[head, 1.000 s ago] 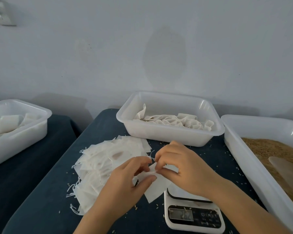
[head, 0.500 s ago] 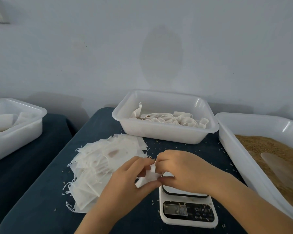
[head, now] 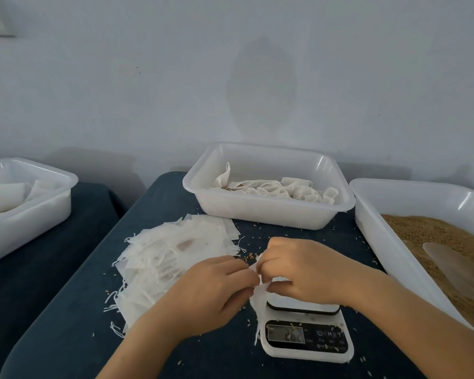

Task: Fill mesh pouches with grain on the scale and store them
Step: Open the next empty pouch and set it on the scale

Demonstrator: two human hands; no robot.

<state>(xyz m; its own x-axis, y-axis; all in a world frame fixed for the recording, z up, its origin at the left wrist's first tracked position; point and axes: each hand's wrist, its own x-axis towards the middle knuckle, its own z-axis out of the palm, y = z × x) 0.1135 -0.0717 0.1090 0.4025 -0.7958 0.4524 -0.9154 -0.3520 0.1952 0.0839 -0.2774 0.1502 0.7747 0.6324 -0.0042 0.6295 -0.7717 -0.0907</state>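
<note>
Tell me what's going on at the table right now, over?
Left hand and right hand both pinching one empty mesh pouch above the scale. No grain in it yet. Grain tray at right; nothing blocking.

Both hands meet over the scale (head: 305, 335) at centre. Bare dark cloth (head: 66, 332) lies open toward 7 o'clock. The pouch pile (head: 173, 258) crowds 9 o'clock, the middle tub (head: 268, 212) blocks 12 — the grain bin (head: 389, 255) walls off 3 o'clock.
</note>
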